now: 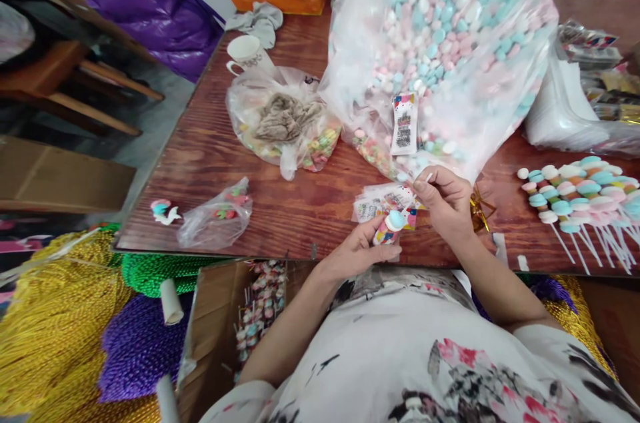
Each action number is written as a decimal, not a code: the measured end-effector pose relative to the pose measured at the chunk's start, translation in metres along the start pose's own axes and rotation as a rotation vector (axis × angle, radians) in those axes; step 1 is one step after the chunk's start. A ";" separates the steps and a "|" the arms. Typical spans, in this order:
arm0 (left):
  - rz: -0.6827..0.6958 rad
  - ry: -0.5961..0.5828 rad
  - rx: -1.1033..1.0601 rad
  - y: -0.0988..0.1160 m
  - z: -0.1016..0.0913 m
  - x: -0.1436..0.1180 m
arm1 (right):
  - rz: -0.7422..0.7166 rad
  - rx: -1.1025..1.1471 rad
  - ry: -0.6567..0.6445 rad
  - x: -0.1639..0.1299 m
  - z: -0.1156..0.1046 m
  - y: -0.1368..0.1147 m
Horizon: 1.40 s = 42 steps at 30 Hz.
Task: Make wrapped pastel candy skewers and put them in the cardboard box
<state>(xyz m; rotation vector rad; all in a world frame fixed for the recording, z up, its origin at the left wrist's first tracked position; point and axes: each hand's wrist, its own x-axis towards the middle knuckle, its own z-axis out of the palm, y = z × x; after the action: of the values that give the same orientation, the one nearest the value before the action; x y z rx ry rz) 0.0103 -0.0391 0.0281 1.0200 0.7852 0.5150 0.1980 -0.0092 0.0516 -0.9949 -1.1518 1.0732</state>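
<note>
Near the table's front edge my left hand [363,248] is closed around a marshmallow pop [395,220]. Its pale blue and white end sticks out of a colourful printed wrapper [385,234]. My right hand [444,202], just above and to the right, pinches thumb against fingers; a thin white tip shows there, too small to name. Printed wrappers [383,200] lie fanned between the hands, and another printed wrapper [405,123] rests on the big bag. Gold twist ties [481,208] lie beside my right wrist. Finished-looking marshmallow skewers [580,196] on white sticks are piled at the right.
A large clear bag of pastel marshmallows [440,30] fills the back. Left of it are a bag of coloured candies [280,123], a mug [249,53] and an orange tray [280,2]. A small bag [217,216] lies front left. An open carton [210,336] stands below the edge.
</note>
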 end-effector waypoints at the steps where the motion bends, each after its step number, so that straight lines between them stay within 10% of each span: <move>1: 0.010 0.018 0.001 -0.001 0.001 0.001 | 0.001 -0.030 -0.006 -0.001 0.000 -0.001; 11: 0.216 0.289 0.357 -0.008 0.004 0.007 | 0.069 0.048 0.068 -0.007 -0.002 0.019; 16: 0.248 0.432 0.512 -0.007 0.006 0.009 | -0.191 -0.167 0.197 -0.013 -0.002 0.013; 21: 0.311 0.525 0.600 -0.002 0.005 0.014 | -0.483 -0.545 -0.006 -0.030 0.007 0.002; 32: 0.450 0.589 0.814 -0.011 0.003 0.020 | -0.561 -0.754 -0.060 -0.029 0.027 0.024; 42: 0.443 0.615 0.823 -0.013 -0.003 0.017 | -0.262 -0.608 -0.074 -0.038 0.031 0.030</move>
<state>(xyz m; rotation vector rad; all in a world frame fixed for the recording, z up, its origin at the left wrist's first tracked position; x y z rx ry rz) 0.0193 -0.0313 0.0098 1.8607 1.3847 0.9459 0.1601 -0.0386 0.0195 -1.2273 -1.6697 0.5560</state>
